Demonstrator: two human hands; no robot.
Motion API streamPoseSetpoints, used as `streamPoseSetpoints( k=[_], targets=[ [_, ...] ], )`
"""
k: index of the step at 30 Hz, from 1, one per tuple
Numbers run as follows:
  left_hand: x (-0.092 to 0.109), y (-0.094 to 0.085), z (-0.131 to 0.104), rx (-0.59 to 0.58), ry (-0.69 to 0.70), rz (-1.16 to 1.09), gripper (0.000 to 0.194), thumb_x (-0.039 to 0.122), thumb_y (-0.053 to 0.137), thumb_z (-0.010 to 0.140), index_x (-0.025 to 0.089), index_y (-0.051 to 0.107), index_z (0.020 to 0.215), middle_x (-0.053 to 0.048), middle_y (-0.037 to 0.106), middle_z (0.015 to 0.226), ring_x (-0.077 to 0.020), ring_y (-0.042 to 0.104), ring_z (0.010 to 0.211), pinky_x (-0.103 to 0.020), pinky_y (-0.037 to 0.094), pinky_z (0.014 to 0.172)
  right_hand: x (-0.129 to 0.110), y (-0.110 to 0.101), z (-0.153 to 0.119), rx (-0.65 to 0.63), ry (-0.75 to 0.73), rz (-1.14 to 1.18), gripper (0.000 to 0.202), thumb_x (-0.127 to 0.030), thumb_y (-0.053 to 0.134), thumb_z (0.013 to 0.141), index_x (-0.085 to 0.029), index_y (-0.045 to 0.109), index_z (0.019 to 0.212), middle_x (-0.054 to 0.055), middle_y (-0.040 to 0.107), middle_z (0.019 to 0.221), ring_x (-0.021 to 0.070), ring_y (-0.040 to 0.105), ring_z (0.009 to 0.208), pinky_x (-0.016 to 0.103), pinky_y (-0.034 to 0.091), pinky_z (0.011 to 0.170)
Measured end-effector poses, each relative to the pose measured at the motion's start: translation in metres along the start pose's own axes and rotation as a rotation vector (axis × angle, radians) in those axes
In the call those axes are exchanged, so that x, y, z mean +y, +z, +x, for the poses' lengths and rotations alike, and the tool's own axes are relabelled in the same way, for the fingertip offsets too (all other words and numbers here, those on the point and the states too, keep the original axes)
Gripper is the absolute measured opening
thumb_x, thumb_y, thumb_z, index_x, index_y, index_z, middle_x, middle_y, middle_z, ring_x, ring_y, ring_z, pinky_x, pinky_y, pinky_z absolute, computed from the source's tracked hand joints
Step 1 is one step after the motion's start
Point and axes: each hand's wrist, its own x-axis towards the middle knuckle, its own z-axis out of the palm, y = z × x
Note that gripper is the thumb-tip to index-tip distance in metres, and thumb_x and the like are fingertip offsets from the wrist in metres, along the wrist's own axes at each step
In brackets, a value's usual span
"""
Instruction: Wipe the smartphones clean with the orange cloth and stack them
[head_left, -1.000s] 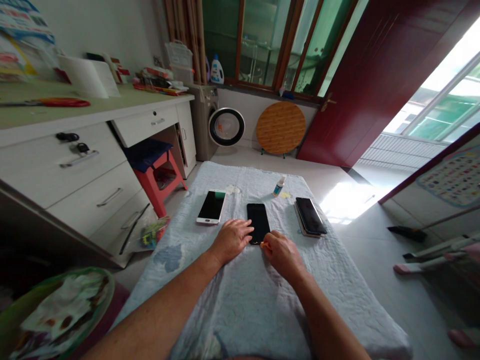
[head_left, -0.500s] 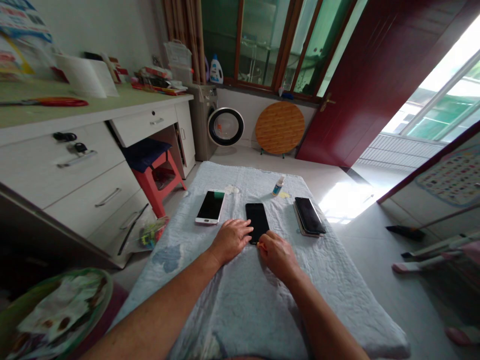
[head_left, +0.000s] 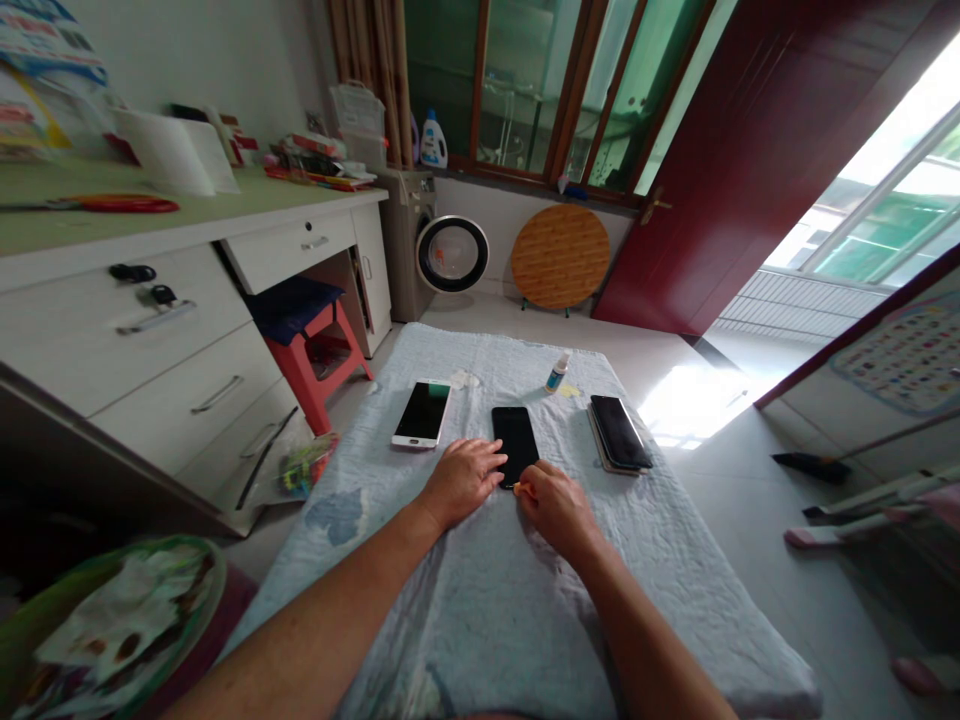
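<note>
A black smartphone (head_left: 514, 437) lies screen up on the cloth-covered table, between my hands. My left hand (head_left: 468, 476) rests flat at its left edge, fingers stretched out and touching the side. My right hand (head_left: 556, 508) is closed at the phone's lower right corner. Between its thumb and fingers shows a small orange tool (head_left: 520, 488), its tip against the phone's bottom edge; most of it is hidden in the hand. A white-framed smartphone (head_left: 423, 412) lies to the left. On the right, a dark phone (head_left: 619, 432) sits on top of another flat phone-like thing.
A small spray bottle (head_left: 556, 373) stands beyond the black phone on the pale blue cloth (head_left: 495, 600). A red stool (head_left: 307, 350) and a white desk (head_left: 187, 290) are at the left, with a waste bin (head_left: 214, 570) near the front left.
Both hands and the phones stay in nearly the same places. Slightly more of the orange tool shows at my right fingertips.
</note>
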Motion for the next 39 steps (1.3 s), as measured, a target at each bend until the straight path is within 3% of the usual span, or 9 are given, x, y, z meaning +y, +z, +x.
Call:
streamPoseSetpoints(
  k=[7, 19, 31, 39],
  targets=[
    [0.000, 0.000, 0.000, 0.005, 0.002, 0.004, 0.029, 0.025, 0.063, 0.087, 0.025, 0.067, 0.116, -0.005, 0.060, 0.133, -0.0233, 0.054, 0.121, -0.043, 0.039, 0.104, 0.012, -0.004, -0.003, 0.009, 0.045, -0.011, 0.010, -0.023, 0.055, 0.088, -0.020, 0.064, 0.085, 0.000, 0.063, 0.086, 0.0118, 0.057, 0.076, 0.023, 0.032, 0.067],
    [0.004, -0.003, 0.000, 0.000, -0.006, 0.000, 0.029, 0.025, 0.063, 0.087, 0.025, 0.067, 0.115, -0.005, 0.061, 0.132, -0.0236, 0.055, 0.120, -0.043, 0.040, 0.104, 0.013, -0.005, -0.004, -0.031, 0.037, -0.002, 0.011, -0.020, 0.054, 0.085, -0.019, 0.064, 0.082, 0.000, 0.063, 0.083, 0.0115, 0.055, 0.073, 0.023, 0.030, 0.065],
    [0.002, -0.002, 0.000, 0.005, 0.012, 0.013, 0.029, 0.027, 0.063, 0.087, 0.025, 0.066, 0.116, -0.005, 0.060, 0.133, -0.0241, 0.054, 0.121, -0.043, 0.040, 0.103, 0.028, -0.008, -0.005, 0.077, 0.175, -0.022, 0.010, -0.022, 0.055, 0.081, -0.020, 0.064, 0.076, 0.001, 0.064, 0.079, 0.0123, 0.053, 0.069, 0.025, 0.026, 0.061],
    [0.001, 0.000, -0.001, 0.007, 0.009, 0.005, 0.030, 0.027, 0.065, 0.086, 0.024, 0.066, 0.116, -0.006, 0.060, 0.133, -0.0243, 0.054, 0.121, -0.044, 0.039, 0.102, 0.036, -0.007, 0.001, 0.164, 0.159, 0.261, 0.016, -0.028, 0.054, 0.080, -0.019, 0.063, 0.071, 0.000, 0.060, 0.067, 0.0129, 0.053, 0.064, 0.023, 0.032, 0.061]
  ],
)
